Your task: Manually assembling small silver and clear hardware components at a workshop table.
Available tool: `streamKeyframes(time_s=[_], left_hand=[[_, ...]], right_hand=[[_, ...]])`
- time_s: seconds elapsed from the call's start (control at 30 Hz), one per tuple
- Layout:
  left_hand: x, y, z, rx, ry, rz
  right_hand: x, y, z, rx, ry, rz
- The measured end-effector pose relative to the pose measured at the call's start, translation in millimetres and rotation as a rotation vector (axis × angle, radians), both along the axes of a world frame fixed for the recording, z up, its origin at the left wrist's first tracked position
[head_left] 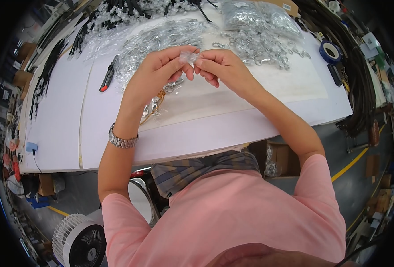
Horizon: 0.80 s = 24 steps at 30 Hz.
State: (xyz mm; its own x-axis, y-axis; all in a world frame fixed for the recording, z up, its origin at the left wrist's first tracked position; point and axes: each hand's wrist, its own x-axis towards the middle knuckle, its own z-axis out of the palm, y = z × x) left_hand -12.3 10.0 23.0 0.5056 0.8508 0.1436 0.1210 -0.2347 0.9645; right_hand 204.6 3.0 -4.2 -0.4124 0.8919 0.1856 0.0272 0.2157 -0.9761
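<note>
1. Pinching a small clear plastic bag [189, 56] at upper centre, our left hand [154, 73] and right hand [221, 66] press fingers together on it.
2. Bagged clasps [161, 38] look done; loose metal clasps [261, 49] remain on the bench [63, 120].

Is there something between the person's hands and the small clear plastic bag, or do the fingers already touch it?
Nothing visible stands between. Both the left hand and the right hand already pinch the small clear plastic bag at their fingertips, above the white table.
</note>
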Motion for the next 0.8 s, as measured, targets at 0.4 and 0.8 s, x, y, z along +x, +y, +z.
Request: streamKeyframes(time_s=[0.4, 0.8], left_hand=[[15.0, -6.7, -32.6, 0.631, 0.31, 0.31], [-17.0, 14.2, -0.1, 0.083, -0.094, 0.393]], right_hand=[[-0.3, -7.0, 5.7, -0.175, -0.041, 0.118], [42.9, -9.5, 5.6, -0.476, 0.487, 0.074]])
